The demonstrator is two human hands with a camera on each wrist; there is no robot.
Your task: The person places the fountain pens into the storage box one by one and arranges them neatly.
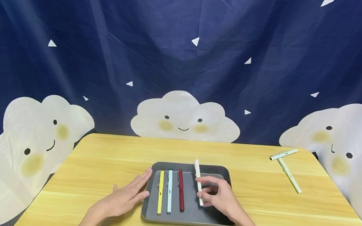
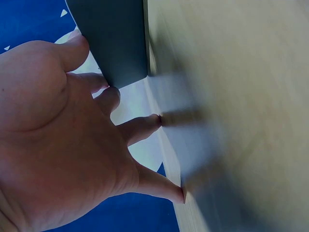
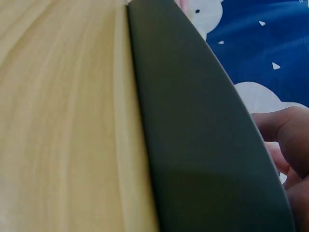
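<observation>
A dark grey tray lies on the wooden table. In its left half, a yellow pen, a light blue pen and a dark red pen lie side by side. My right hand pinches a white pen over the tray's right half, its upper end overlapping the far rim. Fingers straight, my left hand rests against the tray's left side. In the left wrist view, the spread fingers of the left hand reach the tray wall and tabletop. The right wrist view hides the white pen behind the tray wall.
Toward the table's far right corner lie two pale green pens, one angled pen meeting the end of the other pen. Behind the table hangs a dark blue curtain with clouds and white triangles.
</observation>
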